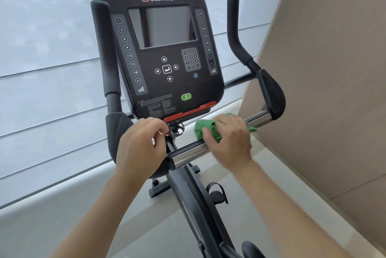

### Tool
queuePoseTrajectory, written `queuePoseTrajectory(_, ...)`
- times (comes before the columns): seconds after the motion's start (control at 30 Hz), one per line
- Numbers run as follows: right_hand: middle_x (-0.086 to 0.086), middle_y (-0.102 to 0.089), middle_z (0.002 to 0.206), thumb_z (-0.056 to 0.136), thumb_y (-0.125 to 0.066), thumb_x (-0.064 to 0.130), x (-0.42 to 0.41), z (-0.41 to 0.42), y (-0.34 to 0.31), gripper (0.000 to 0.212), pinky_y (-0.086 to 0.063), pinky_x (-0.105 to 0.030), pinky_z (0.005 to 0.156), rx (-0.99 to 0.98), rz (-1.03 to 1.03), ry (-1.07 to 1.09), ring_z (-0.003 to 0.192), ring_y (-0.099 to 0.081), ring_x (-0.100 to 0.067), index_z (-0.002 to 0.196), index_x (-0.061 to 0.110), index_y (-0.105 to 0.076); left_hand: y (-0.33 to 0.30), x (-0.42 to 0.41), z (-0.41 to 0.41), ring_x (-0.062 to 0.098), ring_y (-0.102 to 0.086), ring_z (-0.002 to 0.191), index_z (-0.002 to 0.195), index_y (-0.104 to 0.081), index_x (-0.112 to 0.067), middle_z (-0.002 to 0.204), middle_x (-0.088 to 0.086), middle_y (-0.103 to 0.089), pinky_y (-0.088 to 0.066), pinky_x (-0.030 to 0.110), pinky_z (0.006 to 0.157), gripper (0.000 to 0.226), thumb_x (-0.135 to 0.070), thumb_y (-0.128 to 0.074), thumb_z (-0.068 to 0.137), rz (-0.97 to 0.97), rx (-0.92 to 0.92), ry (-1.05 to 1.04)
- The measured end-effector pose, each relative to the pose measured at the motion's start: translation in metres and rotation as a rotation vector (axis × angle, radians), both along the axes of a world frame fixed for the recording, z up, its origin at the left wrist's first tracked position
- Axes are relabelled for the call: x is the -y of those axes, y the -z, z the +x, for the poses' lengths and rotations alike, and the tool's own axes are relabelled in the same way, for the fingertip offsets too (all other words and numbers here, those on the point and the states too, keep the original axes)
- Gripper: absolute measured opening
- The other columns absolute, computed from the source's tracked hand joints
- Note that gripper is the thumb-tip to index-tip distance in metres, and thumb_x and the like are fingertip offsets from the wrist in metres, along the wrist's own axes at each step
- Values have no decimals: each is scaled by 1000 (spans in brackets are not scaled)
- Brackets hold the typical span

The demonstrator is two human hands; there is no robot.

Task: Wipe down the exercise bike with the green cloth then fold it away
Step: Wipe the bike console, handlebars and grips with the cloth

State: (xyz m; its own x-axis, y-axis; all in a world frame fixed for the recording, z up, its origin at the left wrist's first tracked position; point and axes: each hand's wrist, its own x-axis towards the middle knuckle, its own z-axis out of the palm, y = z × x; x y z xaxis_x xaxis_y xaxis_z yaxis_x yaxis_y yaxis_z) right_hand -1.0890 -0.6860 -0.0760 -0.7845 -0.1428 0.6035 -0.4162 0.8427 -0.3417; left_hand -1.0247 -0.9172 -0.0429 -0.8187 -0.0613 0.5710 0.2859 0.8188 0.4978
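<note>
Window-side: right hand (228,138) around green cloth (205,129)

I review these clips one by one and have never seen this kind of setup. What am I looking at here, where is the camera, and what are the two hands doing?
There is no robot: a person wears a wide-angle camera on the head, looking forward and down, so the two forearms are their own. The machine is an exercise bike, seen from the rider's side, with its black console facing the camera in front of window blinds. The right hand presses a bunched green cloth onto the shiny metal handlebar, wiping it. The left hand, fingers curled, rests at the bike's left grip just below the console; whether it grips anything is hard to tell. A pedal shows lower down.
</note>
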Motion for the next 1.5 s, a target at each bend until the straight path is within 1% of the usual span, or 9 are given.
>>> queuePoseTrajectory(0.13,2,-66,114,99,-59,42,62,56,11,28,-40,-41,101,1,1,-77,110,-56,-20,105,18,-74,-4,1,0,16,-64,90,95,-68,-19,92,-12,-69,-54,39,79,22,-11,-49,92,226,-42,-13)
queuePoseTrajectory(0.3,-7,-59,142,97,-66,36,61,78,28,48,-36,-48,115,-90,111,-303,135,-52,-32,142,19,-64,-5,-1,0,12,-63,88,92,-68,-23,90,-13,-68,-52,38,77,20,-16,-49,96,181,-18,-2)
queuePoseTrajectory(0.5,-1,-65,91,100,-55,41,-29,-26,1,35,-50,-43,76,-45,131,-24,79,-55,-21,91,11,-71,-4,1,-2,2,-59,78,89,-68,-26,84,-18,-67,-43,22,70,21,-18,-50,95,148,17,-10)
queuePoseTrajectory(0.67,3,-53,67,95,-52,45,-45,-52,-9,40,-49,-39,59,40,113,71,63,-49,-20,72,14,-61,-5,2,-1,3,-55,68,86,-68,-26,77,-16,-64,-39,24,64,21,-17,-50,94,136,36,-20)
queuePoseTrajectory(0.83,5,-46,67,98,-51,42,-5,-11,-12,39,-44,-37,66,35,78,29,62,-42,-17,70,16,-51,-6,2,3,5,-58,69,87,-69,-25,76,-16,-66,-44,28,64,21,-17,-51,94,140,24,3)
queuePoseTrajectory(1.03,4,-62,98,104,-49,37,52,60,-13,32,-46,-41,86,131,-156,-206,99,-54,-18,96,13,-68,-6,3,3,9,-58,68,86,-68,-26,72,-13,-66,-49,35,65,19,-20,-52,94,161,19,3)
queuePoseTrajectory(1.23,-2,-65,109,106,-52,43,37,65,-60,20,-54,-40,91,372,-707,-237,106,-63,-22,108,29,-66,-5,7,1,11,-58,62,85,-70,-24,70,-9,-67,-44,31,58,20,-15,-54,93,275,2,40)
queuePoseTrajectory(1.37,3,-57,119,107,-52,37,40,69,-72,24,-49,-33,94,130,-548,-217,111,-59,-25,108,21,-70,-5,6,2,8,-55,61,85,-69,-25,69,-9,-66,-40,27,58,20,-15,-54,93,262,18,27)
queuePoseTrajectory(1.5,8,-59,71,107,-54,44,43,78,-71,38,-46,-25,61,266,-443,-179,67,-57,-12,82,17,-64,-5,7,2,7,-51,57,85,-69,-26,69,-9,-67,-37,26,56,20,-16,-54,93,274,22,16)
